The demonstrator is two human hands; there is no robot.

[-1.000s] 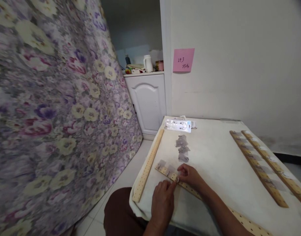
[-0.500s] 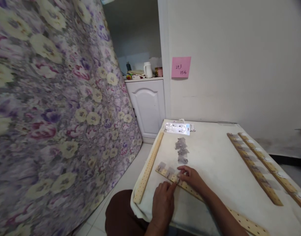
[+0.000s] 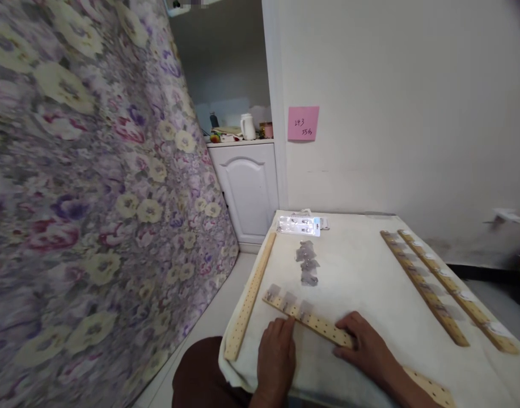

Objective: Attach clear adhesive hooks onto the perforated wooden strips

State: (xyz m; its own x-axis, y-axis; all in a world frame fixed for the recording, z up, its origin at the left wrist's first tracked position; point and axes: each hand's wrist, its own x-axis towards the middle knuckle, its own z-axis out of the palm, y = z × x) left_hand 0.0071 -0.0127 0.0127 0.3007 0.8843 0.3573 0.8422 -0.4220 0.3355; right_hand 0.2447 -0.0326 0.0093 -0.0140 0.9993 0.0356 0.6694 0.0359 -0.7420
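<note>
A pale wooden strip with rows of holes (image 3: 323, 327) lies slanted across the cloth in front of me. Near its left end stand several small metal hooks in clear plastic pieces (image 3: 304, 310). My left hand (image 3: 277, 350) is closed, fingertips at the strip's near edge. Farther right, my right hand (image 3: 364, 345) grips the strip between thumb and fingers, its palm hiding part of the wood. More perforated wood (image 3: 432, 388) shows past my right forearm; I cannot tell whether it is the same piece. Beyond the strip lies a row of small plastic-wrapped pieces (image 3: 308, 265).
Another perforated strip (image 3: 249, 300) lies along the left table edge. Two wooden strips bearing pieces, an inner one (image 3: 427, 292) and an outer one (image 3: 453, 289), lie at right. A clear package (image 3: 299, 225) is at the back. Floral curtain (image 3: 115, 226) hangs left.
My right hand has left the hook near my left fingers and moved right along the strip, now gripping it. My left hand stays by the near edge. The whole view has shifted slightly.
</note>
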